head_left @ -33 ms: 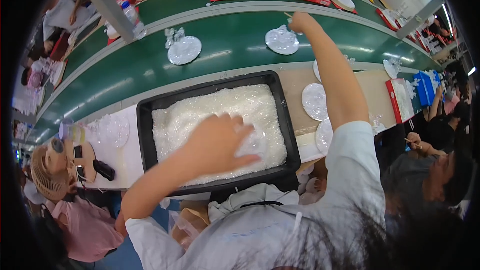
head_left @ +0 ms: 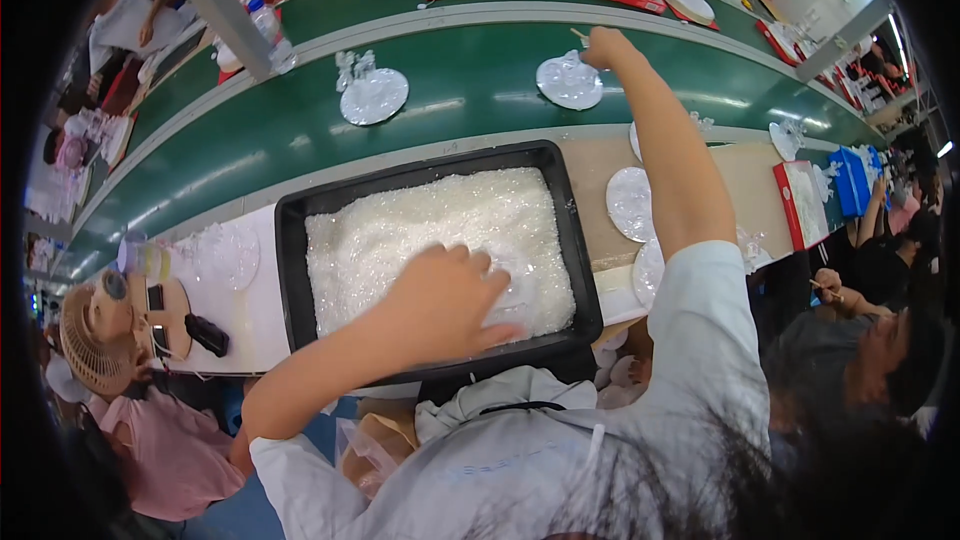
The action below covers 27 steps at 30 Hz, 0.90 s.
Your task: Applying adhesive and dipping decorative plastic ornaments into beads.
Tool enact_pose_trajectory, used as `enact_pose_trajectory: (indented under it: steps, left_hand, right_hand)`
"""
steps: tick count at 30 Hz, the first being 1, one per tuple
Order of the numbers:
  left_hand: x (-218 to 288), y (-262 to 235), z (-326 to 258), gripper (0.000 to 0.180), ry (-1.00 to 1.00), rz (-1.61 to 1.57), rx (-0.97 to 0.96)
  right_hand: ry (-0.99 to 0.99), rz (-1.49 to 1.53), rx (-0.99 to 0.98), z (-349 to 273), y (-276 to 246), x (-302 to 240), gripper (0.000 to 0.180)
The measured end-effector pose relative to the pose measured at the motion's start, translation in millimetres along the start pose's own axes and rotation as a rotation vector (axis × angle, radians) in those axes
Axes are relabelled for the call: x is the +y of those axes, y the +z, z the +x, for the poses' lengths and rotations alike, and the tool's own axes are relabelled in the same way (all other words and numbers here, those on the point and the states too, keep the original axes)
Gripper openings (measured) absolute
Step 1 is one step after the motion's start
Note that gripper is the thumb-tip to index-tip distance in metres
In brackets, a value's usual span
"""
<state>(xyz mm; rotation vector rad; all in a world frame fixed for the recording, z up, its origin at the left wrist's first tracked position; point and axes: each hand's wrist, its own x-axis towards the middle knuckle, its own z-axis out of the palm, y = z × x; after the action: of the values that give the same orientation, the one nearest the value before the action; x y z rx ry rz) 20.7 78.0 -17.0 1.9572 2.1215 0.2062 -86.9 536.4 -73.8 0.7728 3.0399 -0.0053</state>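
My left hand (head_left: 440, 302) is over the black tray (head_left: 292, 280), fingers spread and thumb apart. Beneath it lies a bed of white glittering grains (head_left: 390, 225). A round, clear-looking piece (head_left: 520, 275) shows beside the fingers, partly sunk in the grains; its lower part is hidden. My right hand (head_left: 605, 48) reaches out to the green conveyor belt (head_left: 470, 65), closed round a thin light-brown stick (head_left: 578, 34). Just below that hand, a white glittery disc (head_left: 570, 85) with small clear figures at its edge lies on the belt.
A similar disc (head_left: 374, 97) lies further left on the belt. More discs (head_left: 630, 202) are at the tray's right, partly behind my right arm. A fan (head_left: 100, 335) and a black object (head_left: 207, 336) are at left. Co-workers sit on both sides; a metal post (head_left: 215, 5) rises at upper left.
My left hand has shifted slightly toward me over the tray, and more of the round piece shows. The right hand keeps its place at the belt.
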Motion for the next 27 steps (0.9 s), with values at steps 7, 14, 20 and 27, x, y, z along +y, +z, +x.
enact_pose_trajectory:
  steps: [7, 14, 20, 27]
  left_hand:
    - [-6, 16, -26, 0.023, 0.065, 0.151, 0.077]
    - [-22, -10, -64, 0.017, -0.006, 0.146, -0.036]
    - [-17, -13, -91, 0.018, -0.111, 0.34, -0.142]
    - [-69, -27, -112, 0.029, -0.271, -0.381, 0.208]
  right_hand:
    - [-0.109, -0.023, 0.357, -35, -41, -40, 0.021]
    - [-0.549, 0.196, 0.421, -190, -128, -121, 0.015]
    - [-0.579, 0.132, 0.269, -266, -96, -163, 0.013]
    - [-0.517, 0.044, -0.013, -299, -82, -190, 0.029]
